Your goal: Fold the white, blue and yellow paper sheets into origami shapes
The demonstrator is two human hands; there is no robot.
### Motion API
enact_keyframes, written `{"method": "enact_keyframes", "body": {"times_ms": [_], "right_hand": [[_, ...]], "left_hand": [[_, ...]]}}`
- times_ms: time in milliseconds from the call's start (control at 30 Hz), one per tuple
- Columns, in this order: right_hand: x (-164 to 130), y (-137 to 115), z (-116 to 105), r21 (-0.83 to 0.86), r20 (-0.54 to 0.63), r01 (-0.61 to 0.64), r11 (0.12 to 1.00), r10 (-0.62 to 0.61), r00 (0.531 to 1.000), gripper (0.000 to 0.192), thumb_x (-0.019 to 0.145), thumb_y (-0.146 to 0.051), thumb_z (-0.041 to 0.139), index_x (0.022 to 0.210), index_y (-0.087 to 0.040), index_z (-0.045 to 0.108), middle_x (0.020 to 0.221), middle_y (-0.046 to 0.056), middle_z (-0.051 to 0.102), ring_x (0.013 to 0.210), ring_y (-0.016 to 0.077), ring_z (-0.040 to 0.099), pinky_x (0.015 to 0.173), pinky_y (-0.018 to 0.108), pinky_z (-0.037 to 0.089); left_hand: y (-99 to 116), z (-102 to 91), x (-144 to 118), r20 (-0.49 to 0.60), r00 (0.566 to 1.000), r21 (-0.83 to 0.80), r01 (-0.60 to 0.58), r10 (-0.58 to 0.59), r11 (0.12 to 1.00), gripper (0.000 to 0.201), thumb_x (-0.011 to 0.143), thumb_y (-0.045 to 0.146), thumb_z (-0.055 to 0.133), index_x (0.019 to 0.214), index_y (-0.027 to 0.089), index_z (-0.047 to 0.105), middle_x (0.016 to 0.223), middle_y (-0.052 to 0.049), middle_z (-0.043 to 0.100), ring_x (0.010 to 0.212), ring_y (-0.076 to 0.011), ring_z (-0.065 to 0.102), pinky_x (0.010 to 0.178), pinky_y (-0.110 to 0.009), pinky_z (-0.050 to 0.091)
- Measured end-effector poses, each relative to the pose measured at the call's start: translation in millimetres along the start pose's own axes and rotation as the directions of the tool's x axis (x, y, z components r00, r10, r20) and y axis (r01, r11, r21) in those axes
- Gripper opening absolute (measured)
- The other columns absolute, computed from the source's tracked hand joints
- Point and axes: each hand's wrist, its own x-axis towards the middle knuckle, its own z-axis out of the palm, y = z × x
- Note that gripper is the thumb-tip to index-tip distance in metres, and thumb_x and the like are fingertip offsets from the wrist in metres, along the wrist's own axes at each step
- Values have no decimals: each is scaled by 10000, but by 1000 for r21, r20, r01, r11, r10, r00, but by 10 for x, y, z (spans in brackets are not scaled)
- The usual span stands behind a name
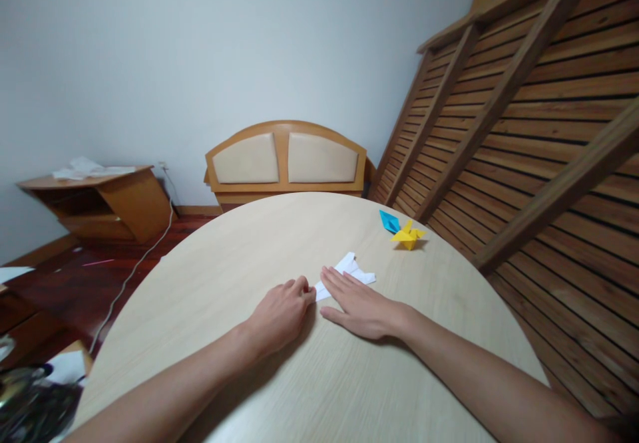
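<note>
A folded piece of white paper (352,267) lies flat on the round table, its far edge notched and its near end narrowing between my hands. My left hand (284,306) is closed, with thumb and fingers pinching the near left tip of the paper. Across the middle of the paper my right hand (357,300) lies flat, fingers stretched out and together, the thumb apart on the tabletop. Part of the paper is hidden under those fingers. Beyond my right hand stand a yellow origami bird (408,235) and a blue folded paper boat-like piece (389,221).
The round light-wood table (224,257) fills the foreground. Behind it is a headboard (287,157). Slatted wooden panels (539,137) lean along the right. At left, a wooden cabinet (134,207) carries white papers (90,169), and a white cable (132,273) runs over the floor.
</note>
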Motion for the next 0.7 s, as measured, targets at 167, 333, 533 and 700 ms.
{"method": "enact_keyframes", "body": {"times_ms": [167,333,533,700], "right_hand": [[57,232,-4,-19,-61,-60,998,58,996,855,976,-653,259,1553,-27,185,1617,196,121,1513,284,78,1228,485,126],[112,436,8,-63,-129,-142,988,133,983,790,986,-634,238,1562,-94,212,1627,145,138,1512,276,87,1226,498,119],[122,487,-3,-70,-130,-161,984,151,980,783,987,-632,217,1569,-108,189,1632,124,132,1514,256,94,1230,484,108],[127,488,7,-72,-134,-159,985,149,980,776,986,-632,230,1570,-122,196,1632,122,139,1513,261,96,1229,488,107]], "left_hand": [[-24,5,-32,-29,998,-32,-50,49,998,332,925,119,414,1166,156,640,1073,-140,622,900,-249,645,784,-371,535],[-59,-34,-49,-56,986,-60,-162,159,985,275,943,151,419,1072,175,662,1040,-105,644,872,-214,648,781,-332,530],[-135,-214,-110,58,974,-17,-220,221,975,236,891,122,483,989,189,687,1002,-77,661,832,-198,643,716,-289,503],[-190,-293,-167,92,968,-23,-233,234,972,173,865,125,520,824,192,674,894,-47,668,794,-188,632,680,-271,463]]}}
